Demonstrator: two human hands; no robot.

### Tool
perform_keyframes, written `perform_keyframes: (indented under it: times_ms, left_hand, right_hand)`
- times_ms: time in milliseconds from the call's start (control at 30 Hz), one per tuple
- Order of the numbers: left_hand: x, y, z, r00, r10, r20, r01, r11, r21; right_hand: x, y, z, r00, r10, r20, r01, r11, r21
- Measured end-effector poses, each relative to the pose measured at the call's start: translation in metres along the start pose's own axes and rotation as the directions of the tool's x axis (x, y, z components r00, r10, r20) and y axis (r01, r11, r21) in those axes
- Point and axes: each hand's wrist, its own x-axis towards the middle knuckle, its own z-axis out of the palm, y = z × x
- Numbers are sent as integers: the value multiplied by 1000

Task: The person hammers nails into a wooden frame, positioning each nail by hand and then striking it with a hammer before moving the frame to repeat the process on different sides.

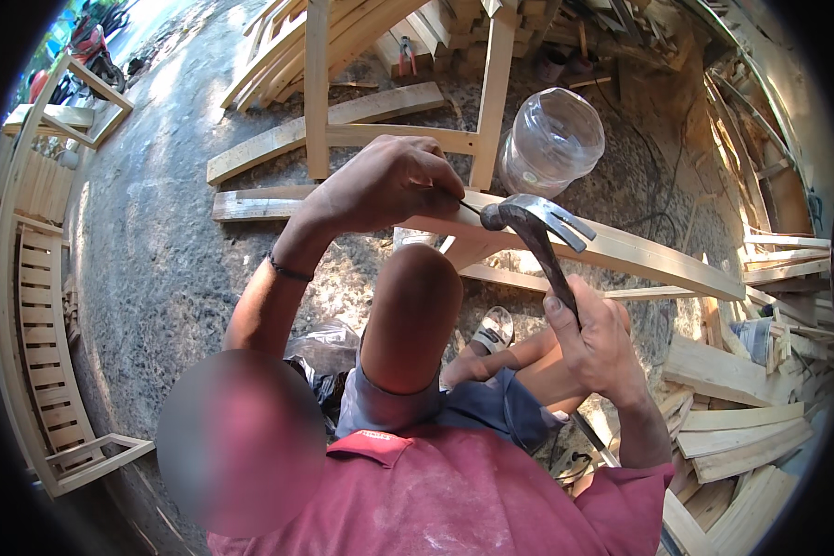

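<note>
My right hand point(598, 338) is wrapped round the dark handle of a claw hammer point(539, 227), whose claw points to the right. Pinched in the fingers of my left hand point(398, 185) is a thin dark rod point(471, 207), like a nail or punch. Its free end meets the hammer's striking face, or lies very close to it. Both are just over a long pale wooden beam point(635, 255) that runs from under my left hand out to the right. The rod's other end is hidden by my fingers.
A large clear plastic bottle point(556, 139) stands behind the beam. Upright wooden frame legs point(316, 93) rise beyond my left hand. Loose planks point(751, 371) are heaped at the right, and a slatted wooden frame point(46, 343) stands at the far left. Red-handled pliers point(406, 56) are at the back.
</note>
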Motion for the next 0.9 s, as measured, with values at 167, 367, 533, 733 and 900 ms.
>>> perform_keyframes:
  times_ms: [167,367,533,733,900]
  left_hand:
    - [-1,0,0,1000,13,9,-13,1000,10]
    - [0,0,0,999,46,9,-46,999,3]
    - [-2,1,2,998,56,-17,-55,997,50]
    - [-4,-2,5,998,64,-28,-63,998,28]
    - [-3,-7,5,990,132,-44,-129,989,72]
  right_hand:
    - [-2,6,1,1000,26,6,-26,1000,-10]
    - [0,8,-3,999,-37,-13,37,999,28]
    - [-11,-14,-22,977,-116,-177,153,965,213]
    - [-9,-17,-19,947,-200,-250,244,956,160]
    - [-4,26,-8,998,0,-55,-2,999,-37]
